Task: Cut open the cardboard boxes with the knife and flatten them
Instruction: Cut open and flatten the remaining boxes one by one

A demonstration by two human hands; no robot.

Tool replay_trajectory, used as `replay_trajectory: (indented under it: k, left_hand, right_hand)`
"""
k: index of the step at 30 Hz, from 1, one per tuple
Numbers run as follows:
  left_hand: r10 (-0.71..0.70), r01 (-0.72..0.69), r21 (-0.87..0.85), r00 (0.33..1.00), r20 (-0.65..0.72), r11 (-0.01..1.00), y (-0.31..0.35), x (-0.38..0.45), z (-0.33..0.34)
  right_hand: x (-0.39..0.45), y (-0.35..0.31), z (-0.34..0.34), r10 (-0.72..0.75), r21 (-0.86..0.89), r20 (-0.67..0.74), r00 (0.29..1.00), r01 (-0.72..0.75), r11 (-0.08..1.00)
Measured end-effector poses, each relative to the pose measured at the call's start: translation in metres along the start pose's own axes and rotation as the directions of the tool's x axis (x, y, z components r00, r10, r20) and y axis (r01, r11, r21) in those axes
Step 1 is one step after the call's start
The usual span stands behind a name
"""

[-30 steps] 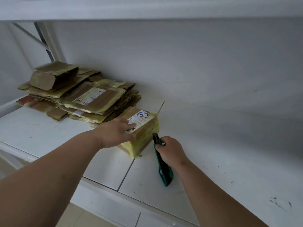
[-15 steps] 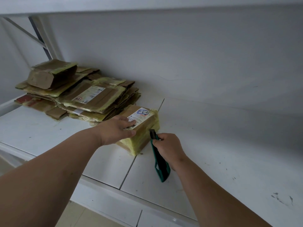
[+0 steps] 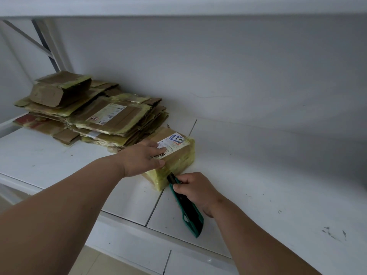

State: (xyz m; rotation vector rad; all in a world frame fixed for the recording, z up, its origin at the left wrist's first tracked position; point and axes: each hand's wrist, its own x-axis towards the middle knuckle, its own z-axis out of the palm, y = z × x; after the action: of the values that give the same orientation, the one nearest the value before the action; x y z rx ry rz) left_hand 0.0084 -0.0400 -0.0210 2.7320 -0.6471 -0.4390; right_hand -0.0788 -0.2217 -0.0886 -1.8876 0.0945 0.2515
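Note:
A small cardboard box (image 3: 178, 155) wrapped in yellow tape, with a white label on top, lies on the white shelf (image 3: 258, 185). My left hand (image 3: 145, 158) presses flat on its top with straight fingers. My right hand (image 3: 195, 190) grips a green utility knife (image 3: 186, 207). The knife's black tip meets the box's near right side, low down by the front corner. The blade itself is hidden in the tape.
A stack of flattened cardboard boxes (image 3: 89, 116) lies behind and left of the box, touching it. A white wall (image 3: 238, 76) closes the back. The shelf's front edge (image 3: 139, 221) runs just below my arms, and a metal upright (image 3: 45, 42) stands at far left.
My right hand has drawn the knife along the box's right side, from the far corner toward the near corner. My left hand stays pressed on the box top.

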Motion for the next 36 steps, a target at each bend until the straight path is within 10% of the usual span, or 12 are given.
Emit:
replay_trajectory:
  k: [24,29,36]
  left_hand:
    - [0.002,0.002,0.114,0.999,-0.042,0.994,0.003,-0.008,0.01]
    - [0.002,0.001,0.07,0.999,-0.04,0.998,0.004,-0.014,0.007]
    - [0.054,-0.052,0.149,0.999,-0.009,0.988,0.019,-0.015,0.0]
  right_hand:
    - [-0.033,-0.009,0.012,-0.047,-0.245,0.171,0.984,0.088,0.965]
    - [-0.034,-0.015,-0.018,-0.062,-0.165,-0.102,0.993,0.044,0.985]
    - [-0.016,0.002,-0.053,0.011,-0.691,-0.257,0.966,-0.192,0.697]
